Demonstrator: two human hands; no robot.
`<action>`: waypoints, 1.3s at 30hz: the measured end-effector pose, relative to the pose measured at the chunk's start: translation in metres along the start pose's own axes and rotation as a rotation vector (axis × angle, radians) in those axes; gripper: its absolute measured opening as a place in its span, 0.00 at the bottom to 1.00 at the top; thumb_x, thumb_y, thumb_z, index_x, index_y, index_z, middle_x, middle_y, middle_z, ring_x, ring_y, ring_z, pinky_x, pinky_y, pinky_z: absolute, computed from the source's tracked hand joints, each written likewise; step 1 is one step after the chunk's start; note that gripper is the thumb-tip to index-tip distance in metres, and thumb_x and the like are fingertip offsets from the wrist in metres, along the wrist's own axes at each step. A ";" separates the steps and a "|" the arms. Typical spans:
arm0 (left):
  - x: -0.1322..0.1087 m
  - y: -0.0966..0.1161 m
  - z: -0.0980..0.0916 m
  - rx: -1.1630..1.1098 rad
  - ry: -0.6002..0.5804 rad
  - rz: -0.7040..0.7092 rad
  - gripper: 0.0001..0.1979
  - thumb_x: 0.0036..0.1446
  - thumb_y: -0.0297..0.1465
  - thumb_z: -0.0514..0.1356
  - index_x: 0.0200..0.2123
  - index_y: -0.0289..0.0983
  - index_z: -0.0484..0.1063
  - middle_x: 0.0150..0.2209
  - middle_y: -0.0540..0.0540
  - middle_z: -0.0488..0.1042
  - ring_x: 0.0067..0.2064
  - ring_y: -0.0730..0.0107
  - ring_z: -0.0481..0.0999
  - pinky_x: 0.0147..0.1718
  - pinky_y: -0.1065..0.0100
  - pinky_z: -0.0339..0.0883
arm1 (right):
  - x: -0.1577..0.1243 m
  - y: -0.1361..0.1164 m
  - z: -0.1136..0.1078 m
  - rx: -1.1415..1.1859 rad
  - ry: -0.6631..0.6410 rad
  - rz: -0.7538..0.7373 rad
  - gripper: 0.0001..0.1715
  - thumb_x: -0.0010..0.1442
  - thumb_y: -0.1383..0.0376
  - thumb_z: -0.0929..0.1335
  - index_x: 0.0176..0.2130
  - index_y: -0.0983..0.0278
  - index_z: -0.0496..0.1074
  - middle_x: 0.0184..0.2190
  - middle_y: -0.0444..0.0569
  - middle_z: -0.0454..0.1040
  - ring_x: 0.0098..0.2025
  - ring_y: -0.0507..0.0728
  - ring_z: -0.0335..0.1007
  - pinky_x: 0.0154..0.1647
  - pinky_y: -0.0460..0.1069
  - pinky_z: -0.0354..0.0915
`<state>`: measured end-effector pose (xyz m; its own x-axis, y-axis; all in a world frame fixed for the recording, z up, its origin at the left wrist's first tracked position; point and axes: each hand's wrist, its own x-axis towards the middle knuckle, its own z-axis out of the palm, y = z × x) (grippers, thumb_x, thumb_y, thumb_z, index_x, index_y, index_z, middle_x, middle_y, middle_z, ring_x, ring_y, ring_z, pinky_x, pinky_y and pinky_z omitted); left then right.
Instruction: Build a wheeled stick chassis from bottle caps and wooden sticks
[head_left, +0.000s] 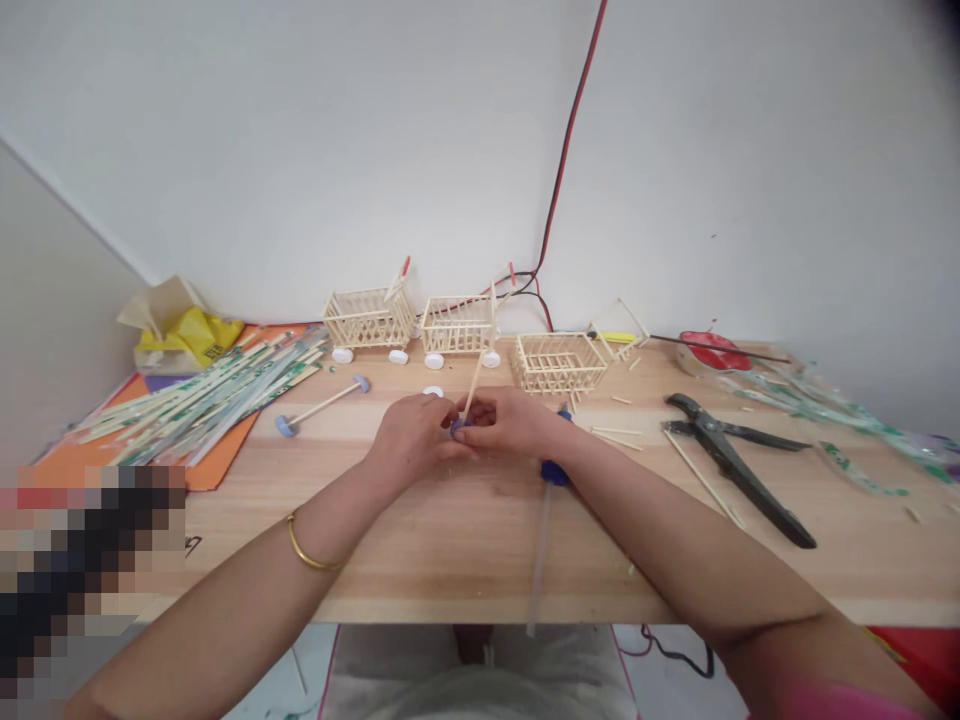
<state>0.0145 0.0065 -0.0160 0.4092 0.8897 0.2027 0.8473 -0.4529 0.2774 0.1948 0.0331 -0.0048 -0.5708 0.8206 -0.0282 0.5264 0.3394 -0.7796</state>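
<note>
My left hand (412, 435) and my right hand (506, 420) meet over the middle of the table. Between their fingertips is a small blue-purple wheel (460, 428), and a thin wooden stick (472, 388) rises from it, tilted. Fingers of both hands are closed on the wheel; my right fingers also lie close to the stick. A finished axle (324, 404) with a blue wheel at each end rests to the left. Just beyond my hands lies a white wheel (433, 391). A blue glue gun (555, 472) with a clear glue stick (539, 560) is partly hidden under my right forearm.
Two stick-built carts, one left (367, 318) and one middle (459, 325), stand on white wheels by the wall. A wheelless basket (559, 362) sits right of them. Black-handled pliers (739, 470) and a red bowl (712, 352) are right; wrapped chopsticks (217, 395) lie left.
</note>
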 end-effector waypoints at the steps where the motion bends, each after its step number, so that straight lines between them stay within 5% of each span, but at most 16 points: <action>1: 0.000 -0.001 -0.001 -0.003 -0.012 -0.006 0.21 0.45 0.49 0.64 0.31 0.37 0.70 0.29 0.48 0.71 0.32 0.65 0.71 0.30 0.67 0.58 | 0.000 0.000 0.000 -0.030 0.016 -0.007 0.15 0.50 0.61 0.71 0.39 0.62 0.74 0.32 0.45 0.77 0.33 0.53 0.71 0.33 0.46 0.62; 7: -0.001 -0.015 -0.008 -0.035 0.091 -0.133 0.15 0.47 0.36 0.66 0.36 0.37 0.68 0.37 0.46 0.71 0.37 0.65 0.71 0.33 0.67 0.62 | 0.000 0.006 0.001 -0.228 0.172 -0.042 0.20 0.52 0.63 0.69 0.46 0.64 0.71 0.33 0.48 0.77 0.34 0.54 0.72 0.35 0.47 0.62; 13: 0.004 -0.029 0.000 -0.007 0.210 -0.113 0.14 0.52 0.35 0.61 0.41 0.36 0.71 0.42 0.41 0.72 0.45 0.57 0.69 0.44 0.59 0.63 | 0.001 0.006 0.002 -0.365 0.154 -0.042 0.21 0.55 0.63 0.66 0.49 0.66 0.70 0.34 0.51 0.77 0.35 0.56 0.72 0.36 0.48 0.61; 22: 0.011 -0.033 0.008 0.097 0.153 -0.138 0.10 0.54 0.35 0.57 0.37 0.37 0.74 0.37 0.40 0.73 0.42 0.55 0.70 0.43 0.57 0.61 | 0.004 0.007 0.009 -0.411 0.106 -0.096 0.22 0.56 0.65 0.65 0.50 0.68 0.69 0.36 0.53 0.76 0.34 0.55 0.69 0.37 0.48 0.60; 39: 0.009 -0.019 -0.001 -0.430 0.380 -0.138 0.10 0.52 0.34 0.59 0.37 0.36 0.70 0.37 0.45 0.73 0.39 0.65 0.73 0.42 0.64 0.67 | 0.003 0.006 0.008 -0.457 0.084 -0.109 0.18 0.54 0.66 0.65 0.46 0.66 0.69 0.34 0.51 0.74 0.34 0.56 0.67 0.34 0.47 0.56</action>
<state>0.0015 0.0228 -0.0189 0.0878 0.8947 0.4380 0.6383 -0.3881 0.6648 0.1911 0.0333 -0.0145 -0.5953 0.7968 0.1037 0.7000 0.5776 -0.4200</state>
